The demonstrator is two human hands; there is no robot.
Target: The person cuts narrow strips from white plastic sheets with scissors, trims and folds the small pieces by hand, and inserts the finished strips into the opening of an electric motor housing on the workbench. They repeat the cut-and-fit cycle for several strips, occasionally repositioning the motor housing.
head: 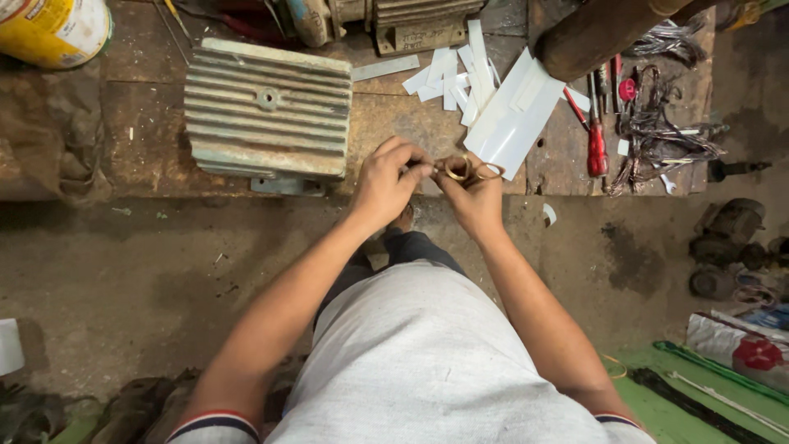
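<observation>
The left hand (386,182) was curled shut, its fingertips pinching the end of a small white strip (422,169) at the front edge of the wooden bench (148,140). The right hand (475,197) met it from the other side, fingers closed through the loops of a pair of scissors (464,169) with brass-coloured handles; the blades were mostly hidden behind the fingers, so how far they stood apart could not be told. The strip seemed to run between the two hands, touching both.

Just beyond the right hand lay a sheet of white paper (514,119), and behind it a scatter of cut white strips (450,74). To the left of the hands sat a grey ribbed metal casing (267,107). A red-handled screwdriver (597,144) lay to the right of the sheet, beside a tangle of thin wire (657,136). A yellow can (53,29) stood at the far left corner. Below the bench edge was a dirty floor (123,288), with a green mat (690,403) at the lower right.
</observation>
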